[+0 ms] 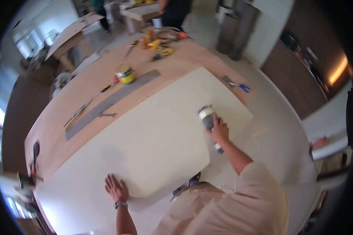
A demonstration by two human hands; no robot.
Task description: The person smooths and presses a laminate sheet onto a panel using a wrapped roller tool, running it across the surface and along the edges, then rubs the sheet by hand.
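Note:
A large white panel (153, 129) lies across the worktable in front of me. My left hand (117, 188) rests on it near its front edge, palm down with fingers stretched out, and a watch is on that wrist. Over the right part of the panel, my right hand (219, 130) is wrapped round a dark, cylindrical hand-held power tool (208, 117) with a pale band. The tool lies at a slant near the panel's edge; its exact kind is too blurred to make out.
On the wooden worktable (106, 66) are a yellow can (125, 74), a grey strip (110, 103), yellow tools (161, 49) and blue-handled scissors (244, 87). A person in dark clothes (175, 13) stands beyond it. Dark rolls (233, 33) stand upright by the wall.

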